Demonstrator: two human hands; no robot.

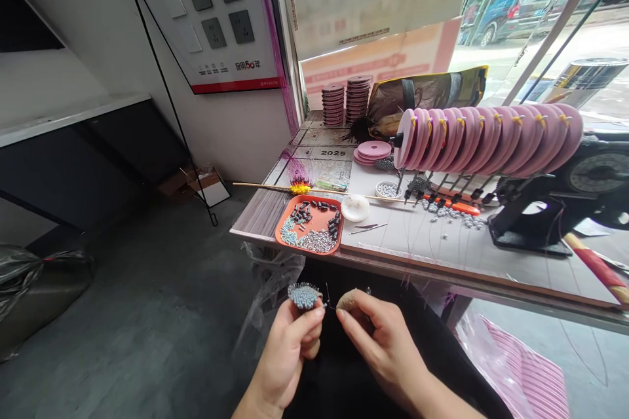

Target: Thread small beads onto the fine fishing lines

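Observation:
My left hand [295, 347] is closed on a small rounded beaded piece [304, 296], held between thumb and fingers. Its face is packed with grey-blue beads, and fine spiky ends stand up along its upper edge. Just to the right, my right hand [376, 334] pinches thumb against forefinger. A fine thread or thin wire [330, 308] runs at those fingertips, bending upward in the gap between the hands; I cannot tell which it is. Both hands are in front of the table edge, over dark clothing.
An orange tray [281, 213] holds beads and small tubes in sections. Beside it lie a white disc [355, 207] and tweezers [368, 228]. To the right stands a black machine [531, 209] with a row of pink spools [486, 137] and hanging threads. Loose silver beads [455, 216] lie near it.

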